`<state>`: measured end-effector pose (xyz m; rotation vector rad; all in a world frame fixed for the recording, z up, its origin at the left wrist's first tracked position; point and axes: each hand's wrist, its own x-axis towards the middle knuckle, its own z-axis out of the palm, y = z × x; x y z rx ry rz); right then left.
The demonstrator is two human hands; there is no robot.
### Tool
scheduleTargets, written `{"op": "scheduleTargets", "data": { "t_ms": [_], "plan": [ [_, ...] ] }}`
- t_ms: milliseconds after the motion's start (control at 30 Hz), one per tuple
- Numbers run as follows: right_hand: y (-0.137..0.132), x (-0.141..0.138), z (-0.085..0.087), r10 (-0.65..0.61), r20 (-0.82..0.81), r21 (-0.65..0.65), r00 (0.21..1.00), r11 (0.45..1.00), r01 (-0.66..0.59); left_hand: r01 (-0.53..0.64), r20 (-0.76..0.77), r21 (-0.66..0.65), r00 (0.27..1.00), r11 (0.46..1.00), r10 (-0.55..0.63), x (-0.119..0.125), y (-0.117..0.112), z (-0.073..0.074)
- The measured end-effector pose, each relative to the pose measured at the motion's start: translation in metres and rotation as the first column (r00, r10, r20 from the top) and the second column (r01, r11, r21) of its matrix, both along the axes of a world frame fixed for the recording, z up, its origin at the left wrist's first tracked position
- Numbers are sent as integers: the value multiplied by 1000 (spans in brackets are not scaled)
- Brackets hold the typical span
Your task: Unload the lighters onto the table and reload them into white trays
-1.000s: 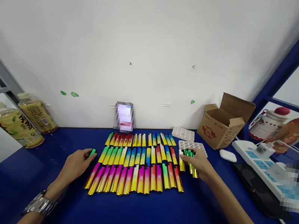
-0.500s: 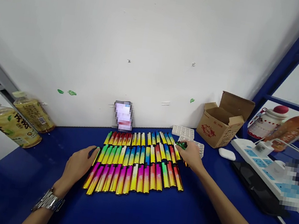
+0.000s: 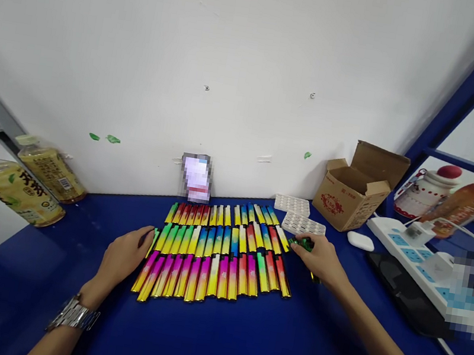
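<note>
Lighters with shiny yellow-gold bases lie in three rows on the blue tabletop (image 3: 211,341). The back row (image 3: 222,216) has red, white and blue tops, and the front row (image 3: 197,279) is mostly purple. My left hand (image 3: 126,253), with a metal watch on its wrist, is at the left end of the middle row (image 3: 209,242); its curled fingers press on the end green lighter (image 3: 153,243). To the right of the rows, my right hand (image 3: 323,260) is closed around green lighters (image 3: 304,244); gold ends stick out beneath the palm, and their number is hidden.
White perforated trays (image 3: 304,224) lie behind my right hand, near an open cardboard box (image 3: 336,202). A phone (image 3: 196,178) leans on the wall. Drink bottles (image 3: 14,187) stand left. A white case (image 3: 360,241), power strip (image 3: 398,242) and black device (image 3: 403,294) lie right.
My right hand has moved right, off the end of the middle row, with green lighters still in it. My left hand stays at the row's left end. The view has shifted slightly.
</note>
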<state>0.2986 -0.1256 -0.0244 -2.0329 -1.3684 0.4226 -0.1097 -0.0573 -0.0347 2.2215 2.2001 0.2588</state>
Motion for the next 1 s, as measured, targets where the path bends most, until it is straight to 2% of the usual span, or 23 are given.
{"op": "scheduleTargets", "data": {
  "t_ms": [167, 300, 400, 467, 533, 667, 800, 1000],
  "plan": [
    [-5, -6, 0, 30, 3, -29, 1000, 999, -30, -11, 1, 3, 1000, 1000, 11, 1, 0, 0],
    [-10, -16, -6, 0, -93, 39, 996, 999, 3, -12, 1, -4, 1000, 1000, 12, 1, 0, -1],
    [-12, -21, -9, 50, -114, 79, 992, 996, -41, -10, 10, -13, 1000, 1000, 10, 0, 0, -1],
    [-13, -21, -8, 60, -115, 47, 992, 997, -55, -11, 10, -20, 1000, 1000, 12, 0, 0, -1],
    [-13, -17, -6, 18, -113, 6, 993, 1000, -17, -12, 5, -23, 1000, 1000, 12, 0, 0, -1],
    [-10, -4, -6, -50, -97, 41, 994, 998, 55, -14, -11, -21, 1000, 1000, 14, 2, -1, 0],
    [-4, 2, -11, -26, -48, 88, 998, 996, 30, -15, -22, -14, 1000, 1000, 15, 2, -1, -1],
    [3, -4, -22, -7, 80, 148, 997, 989, -5, -28, -21, -9, 999, 1000, 28, 0, 1, -5]
  ]
}}
